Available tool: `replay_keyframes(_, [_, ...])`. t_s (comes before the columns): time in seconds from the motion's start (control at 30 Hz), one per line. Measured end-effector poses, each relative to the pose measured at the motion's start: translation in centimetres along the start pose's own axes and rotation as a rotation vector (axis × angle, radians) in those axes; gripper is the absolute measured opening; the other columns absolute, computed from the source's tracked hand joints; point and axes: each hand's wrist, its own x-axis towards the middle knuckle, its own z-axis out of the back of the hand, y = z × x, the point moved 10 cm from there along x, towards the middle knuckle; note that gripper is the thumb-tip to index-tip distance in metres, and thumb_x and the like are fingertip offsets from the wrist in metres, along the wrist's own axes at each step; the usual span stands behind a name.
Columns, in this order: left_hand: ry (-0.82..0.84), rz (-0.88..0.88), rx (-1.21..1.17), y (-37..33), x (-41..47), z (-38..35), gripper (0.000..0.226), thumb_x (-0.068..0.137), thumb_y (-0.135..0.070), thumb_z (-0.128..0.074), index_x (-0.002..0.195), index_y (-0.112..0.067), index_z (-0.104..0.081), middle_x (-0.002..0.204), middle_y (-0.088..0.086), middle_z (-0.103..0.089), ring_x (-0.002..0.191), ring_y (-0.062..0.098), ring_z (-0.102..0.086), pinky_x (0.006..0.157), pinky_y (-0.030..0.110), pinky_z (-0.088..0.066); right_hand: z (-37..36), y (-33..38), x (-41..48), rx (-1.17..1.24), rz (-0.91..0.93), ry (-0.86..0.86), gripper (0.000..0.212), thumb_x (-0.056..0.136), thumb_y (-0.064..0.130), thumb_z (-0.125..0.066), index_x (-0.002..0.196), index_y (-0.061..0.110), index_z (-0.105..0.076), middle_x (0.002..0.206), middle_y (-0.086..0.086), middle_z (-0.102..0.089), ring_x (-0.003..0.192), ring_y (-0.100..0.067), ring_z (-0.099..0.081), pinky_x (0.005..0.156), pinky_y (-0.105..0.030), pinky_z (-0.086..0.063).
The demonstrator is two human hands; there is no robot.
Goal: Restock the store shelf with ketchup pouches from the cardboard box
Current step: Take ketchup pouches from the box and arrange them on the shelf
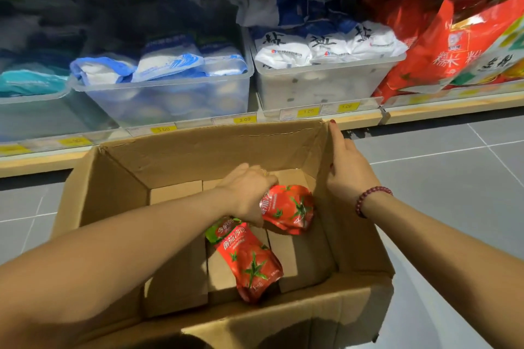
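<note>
Inside the cardboard box (93, 201), the left hand (249, 193) covers the top end of the ketchup pouch (292, 207) it grips, and its fingertips are hidden beneath. The second ketchup pouch (249, 258) has its lower end sunk in shadow at the box's near wall. The box's near flap and both forearms run out of frame. Beyond the box, the price tags (243, 119) carry fine print too small to read. The packs (34, 76) beyond its left corner are dark and blurred. The red bags (442, 45) beyond its right side are cut by the edge.

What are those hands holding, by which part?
The left hand grips a ketchup pouch by its end; right hand holds the cardboard box by its right wall's edge.
</note>
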Motion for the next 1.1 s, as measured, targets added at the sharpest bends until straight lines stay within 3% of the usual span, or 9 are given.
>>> replay_keyframes(0.13, [-0.018, -0.037, 0.088, 1.7, -2.7, 3.5, 0.069, 0.051, -0.056, -0.074, 0.108, -0.025, -0.051, 0.102, -0.002, -0.058, 0.098, 0.019, -0.051, 0.074, 0.03, -0.025, 0.2, 0.6, -0.3, -0.057, 0.006, 0.012, 0.093, 0.081, 0.018, -0.063, 0.148, 0.027, 0.0, 0.133, -0.014, -0.043, 0.112, -0.029, -0.05, 0.088, -0.042, -0.049])
replay_keyframes(0.23, [-0.037, -0.098, 0.205, 2.5, -4.5, 6.4, 0.066, 0.056, -0.056, -0.071, 0.111, -0.025, -0.052, 0.104, -0.003, -0.058, 0.101, 0.018, -0.052, 0.078, 0.031, -0.031, 1.9, 3.4, -1.1, -0.221, 0.182, -0.117, 0.073, 0.086, 0.032, -0.059, 0.146, 0.02, -0.02, 0.146, -0.01, -0.033, 0.132, -0.027, -0.032, 0.106, -0.045, -0.032])
replay_keyframes(0.33, [-0.07, -0.103, 0.199, 3.4, -6.0, 9.0, 0.061, 0.06, -0.047, -0.072, 0.113, -0.025, -0.052, 0.106, -0.003, -0.058, 0.102, 0.018, -0.052, 0.083, 0.031, -0.034, 1.9, 7.9, -1.9, -0.001, 0.379, 0.012, 0.068, 0.082, 0.046, -0.061, 0.141, 0.022, -0.035, 0.144, -0.003, -0.039, 0.133, -0.019, -0.032, 0.111, -0.041, -0.027])
replay_keyframes(0.47, [-0.172, -0.128, 0.21, 3.3, -7.7, 12.6, 0.064, 0.057, -0.047, -0.072, 0.114, -0.027, -0.051, 0.105, -0.004, -0.059, 0.101, 0.017, -0.051, 0.08, 0.029, -0.029, 0.6, 13.2, -2.3, 0.261, 0.429, 0.283, 0.08, 0.07, 0.039, -0.077, 0.138, 0.024, -0.038, 0.136, 0.004, -0.043, 0.124, -0.009, -0.041, 0.104, -0.026, -0.033])
replay_keyframes(0.63, [-0.339, -0.184, 0.28, 2.2, -9.7, 17.2, 0.068, 0.055, -0.047, -0.068, 0.118, -0.026, -0.052, 0.103, -0.003, -0.06, 0.098, 0.017, -0.05, 0.079, 0.026, -0.016, 0.9, 15.9, -1.3, 0.345, 0.37, 0.42, 0.062, 0.065, 0.034, -0.082, 0.119, 0.028, -0.052, 0.109, 0.012, -0.059, 0.094, 0.0, -0.057, 0.075, -0.017, -0.048])
replay_keyframes(0.8, [-0.457, -0.128, 0.42, 2.2, -10.7, 19.1, 0.068, 0.061, -0.041, -0.068, 0.126, -0.03, -0.051, 0.114, -0.003, -0.059, 0.116, 0.021, -0.045, 0.112, 0.042, -0.001, 1.3, 16.1, -0.3, 0.377, 0.311, 0.339, 0.043, 0.064, 0.032, -0.083, 0.099, 0.025, -0.059, 0.092, 0.009, -0.065, 0.084, -0.003, -0.061, 0.071, -0.02, -0.05])
replay_keyframes(0.87, [-0.544, -0.071, 0.435, 3.2, -11.3, 19.9, 0.074, 0.068, -0.047, -0.068, 0.136, -0.032, -0.044, 0.136, -0.001, -0.049, 0.134, 0.023, -0.034, 0.114, 0.049, 0.007, 1.5, 15.6, 0.0, 0.44, 0.275, 0.291, 0.042, 0.065, 0.028, -0.083, 0.1, 0.022, -0.06, 0.092, 0.007, -0.066, 0.085, -0.007, -0.063, 0.075, -0.026, -0.052])
replay_keyframes(1.0, [-0.78, 0.047, 0.342, 5.1, -13.0, 22.4, 0.09, 0.07, -0.061, -0.067, 0.146, -0.034, -0.028, 0.158, 0.006, -0.016, 0.146, 0.026, 0.0, 0.116, 0.054, 0.0, 2.7, 14.5, 0.9, 0.625, 0.19, 0.192, 0.041, 0.067, 0.022, -0.082, 0.104, 0.016, -0.064, 0.094, 0.001, -0.07, 0.084, -0.011, -0.066, 0.077, -0.031, -0.053])
replay_keyframes(1.1, [-0.93, 0.078, -0.108, 6.7, -14.0, 23.5, 0.096, 0.069, -0.057, -0.073, 0.147, -0.037, -0.021, 0.159, 0.004, 0.003, 0.146, 0.021, 0.009, 0.116, 0.054, -0.014, 4.8, 15.0, 1.6, 0.786, 0.199, 0.094, 0.028, 0.07, 0.014, -0.08, 0.092, 0.018, -0.064, 0.087, 0.002, -0.07, 0.075, -0.006, -0.065, 0.068, -0.022, -0.052])
